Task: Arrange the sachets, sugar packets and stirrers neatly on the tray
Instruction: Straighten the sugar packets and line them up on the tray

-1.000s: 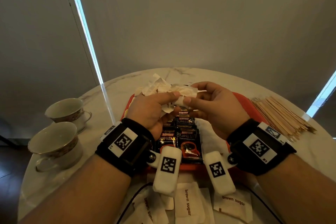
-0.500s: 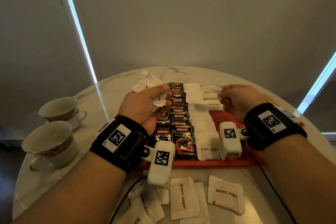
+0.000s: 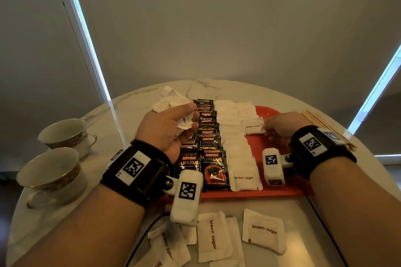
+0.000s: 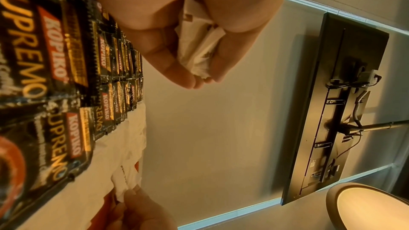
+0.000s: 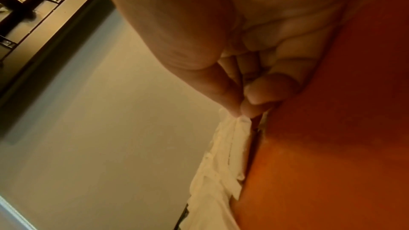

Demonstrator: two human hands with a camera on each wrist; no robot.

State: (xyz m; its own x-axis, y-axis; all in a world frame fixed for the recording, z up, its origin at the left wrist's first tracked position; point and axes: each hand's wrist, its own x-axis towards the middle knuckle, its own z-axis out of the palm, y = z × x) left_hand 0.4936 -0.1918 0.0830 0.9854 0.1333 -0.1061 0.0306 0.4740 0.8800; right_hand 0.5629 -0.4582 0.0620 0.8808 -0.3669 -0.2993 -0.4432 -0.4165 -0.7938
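Two teacups (image 3: 54,158) sit off to the left on the counter (image 3: 130,110), stirrers (image 3: 321,123) lie past the tray's (image 3: 271,194) right edge, and loose packets (image 3: 263,230) are scattered up front. Left hand (image 3: 167,130) is bunched around a wad of crumpled packets (image 3: 184,122). Right hand (image 3: 280,128) pinches a "brown sugar" packet (image 3: 253,128) on the tray, next to the white rows. Black sachets (image 3: 213,165) read "KOPIKO SUPREMO".

Hidden, cropped and blurred parts

The left hand (image 3: 168,129) covers the far left coffee sachets (image 3: 213,166) and most of the crumpled sugar packets (image 3: 173,102) it grips; the stirrers (image 3: 321,123) lie mostly behind the right hand (image 3: 282,127); loose packets (image 3: 213,237) nearest the wrists run off the lower edge; the right wrist view is blurred, tray (image 5: 332,146) print unreadable
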